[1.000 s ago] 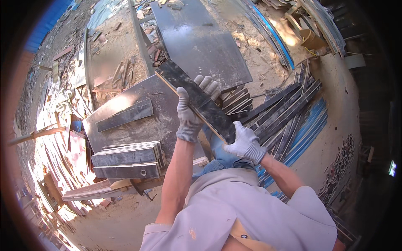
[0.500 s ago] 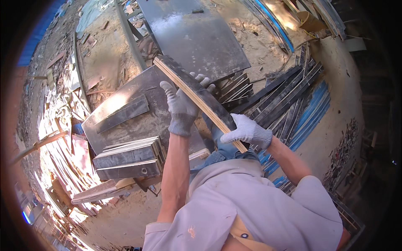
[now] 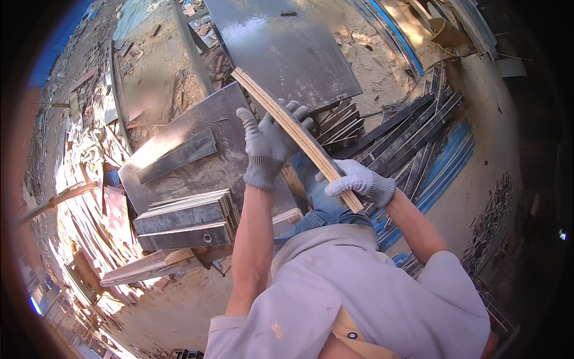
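Both of my hands wear grey knit gloves. Between them, slanting from upper left to lower right, is a small stack of plywood strips (image 3: pixel 293 127), its layered light edges turned up toward me. My left hand (image 3: pixel 266 140) bears the stack from beneath, fingers showing past its far side and thumb stretched away from it. Near the lower end, my right hand (image 3: pixel 361 182) is closed round the strips, thumb across their edges. Below my left hand a dark panel (image 3: pixel 197 179) carries a loose black strip (image 3: pixel 178 157) and a neat pile of black-faced strips (image 3: pixel 182 221).
A large dark sheet (image 3: pixel 287 51) lies ahead. To the right are a heap of black strips (image 3: pixel 406 134) and blue-edged strips (image 3: pixel 445 161). Wood scraps (image 3: pixel 89 203) litter the left side, and a board (image 3: pixel 143 272) juts out below the pile.
The plywood strips have been turned, so their black face has gone from sight and their edges face up. Both hands have shifted slightly right with them.
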Demonstrator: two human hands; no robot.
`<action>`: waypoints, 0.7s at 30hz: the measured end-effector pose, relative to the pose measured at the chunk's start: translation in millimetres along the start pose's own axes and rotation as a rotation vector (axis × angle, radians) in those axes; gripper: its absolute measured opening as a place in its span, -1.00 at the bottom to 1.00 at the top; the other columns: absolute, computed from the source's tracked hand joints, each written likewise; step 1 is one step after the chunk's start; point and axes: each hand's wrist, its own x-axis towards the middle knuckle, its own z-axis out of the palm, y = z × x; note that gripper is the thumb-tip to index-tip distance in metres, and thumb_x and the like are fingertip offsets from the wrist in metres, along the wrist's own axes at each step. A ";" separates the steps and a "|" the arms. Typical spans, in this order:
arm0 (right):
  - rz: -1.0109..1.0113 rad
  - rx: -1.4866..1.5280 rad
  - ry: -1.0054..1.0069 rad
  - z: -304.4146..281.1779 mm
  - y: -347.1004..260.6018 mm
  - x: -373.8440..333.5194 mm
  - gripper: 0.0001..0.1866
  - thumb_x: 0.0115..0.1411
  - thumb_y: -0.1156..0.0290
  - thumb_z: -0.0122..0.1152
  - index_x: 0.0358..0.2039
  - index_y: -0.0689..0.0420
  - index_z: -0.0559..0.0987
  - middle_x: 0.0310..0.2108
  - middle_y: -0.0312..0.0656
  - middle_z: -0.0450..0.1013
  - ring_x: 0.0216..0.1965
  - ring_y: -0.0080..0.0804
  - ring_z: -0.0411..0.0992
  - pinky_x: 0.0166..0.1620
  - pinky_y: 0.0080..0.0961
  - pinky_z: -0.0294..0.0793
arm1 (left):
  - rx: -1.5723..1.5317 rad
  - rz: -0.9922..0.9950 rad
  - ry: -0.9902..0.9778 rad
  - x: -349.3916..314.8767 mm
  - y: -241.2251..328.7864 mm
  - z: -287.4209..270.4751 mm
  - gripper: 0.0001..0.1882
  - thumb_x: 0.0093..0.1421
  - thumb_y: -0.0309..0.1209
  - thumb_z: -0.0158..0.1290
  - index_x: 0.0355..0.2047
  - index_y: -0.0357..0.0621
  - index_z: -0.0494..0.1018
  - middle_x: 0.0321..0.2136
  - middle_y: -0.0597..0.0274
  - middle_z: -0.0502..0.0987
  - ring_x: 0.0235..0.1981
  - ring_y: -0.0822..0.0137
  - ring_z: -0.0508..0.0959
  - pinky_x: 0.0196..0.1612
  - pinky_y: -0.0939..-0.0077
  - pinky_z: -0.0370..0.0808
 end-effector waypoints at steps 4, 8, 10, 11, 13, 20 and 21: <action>0.037 -0.061 -0.003 -6.4 -3.6 10.0 -0.35 -0.03 0.16 0.64 -0.01 0.25 0.58 -0.26 -0.26 0.51 -0.34 -0.58 0.51 -0.29 -0.61 0.51 | 0.049 -0.036 -0.059 16.4 5.2 -18.3 0.31 0.18 0.62 -0.19 0.33 -0.57 0.08 0.31 -0.47 0.21 0.40 -0.40 0.25 0.50 -0.40 0.18; 0.011 -0.169 0.045 -28.4 17.6 36.2 -0.32 -0.06 0.06 0.67 -0.03 0.22 0.62 -0.22 -0.24 0.56 -0.22 -0.55 0.49 -0.12 -0.56 0.49 | 0.121 -0.088 0.008 38.9 1.8 -27.7 0.26 0.23 0.56 -0.13 0.40 -0.49 -0.02 0.38 -0.46 0.12 0.41 -0.39 0.22 0.44 -0.38 0.26; -0.002 -0.188 0.114 -28.4 13.4 40.2 -0.36 -0.10 0.08 0.63 -0.13 0.29 0.65 -0.29 -0.12 0.60 -0.26 -0.39 0.55 -0.16 -0.46 0.53 | 0.173 -0.112 0.044 55.6 -0.3 -41.8 0.23 0.23 0.55 -0.09 0.41 -0.41 -0.01 0.29 -0.36 0.25 0.29 -0.33 0.39 0.30 -0.34 0.47; -0.008 -0.194 0.147 -30.3 13.2 43.2 -0.38 -0.12 0.09 0.62 -0.18 0.33 0.66 -0.32 -0.06 0.62 -0.28 -0.32 0.58 -0.18 -0.41 0.56 | 0.213 -0.106 0.169 61.5 -5.7 -36.0 0.09 0.28 0.49 -0.05 0.35 -0.33 0.21 0.15 -0.25 0.44 0.21 -0.21 0.50 0.25 -0.24 0.54; -0.048 -0.554 0.312 -35.6 27.7 56.5 -0.31 -0.14 0.04 0.59 -0.15 0.36 0.64 -0.29 0.09 0.62 -0.23 -0.10 0.62 -0.13 -0.28 0.59 | 0.347 -0.075 0.278 82.4 -13.8 -53.8 -0.07 0.34 0.42 -0.02 0.23 -0.28 0.39 -0.03 -0.09 0.57 0.10 -0.11 0.59 0.16 -0.11 0.58; 0.241 -1.067 0.584 -30.7 -7.1 103.7 -0.26 -0.06 0.09 0.47 0.03 0.32 0.47 -0.15 0.24 0.63 -0.07 0.19 0.63 0.05 -0.06 0.62 | 1.211 0.033 0.665 171.5 -6.7 -170.7 -0.55 0.43 0.06 0.13 -0.25 -0.10 0.63 -0.45 0.22 0.57 -0.41 0.27 0.51 -0.30 0.28 0.44; 0.228 -1.071 0.593 -36.1 -6.5 108.0 -0.26 -0.06 0.09 0.47 0.03 0.32 0.47 -0.15 0.25 0.63 -0.06 0.19 0.63 0.05 -0.07 0.62 | 1.227 0.013 0.669 175.9 -9.5 -160.5 -0.53 0.42 0.06 0.14 -0.25 -0.13 0.63 -0.44 0.19 0.58 -0.40 0.27 0.51 -0.27 0.27 0.45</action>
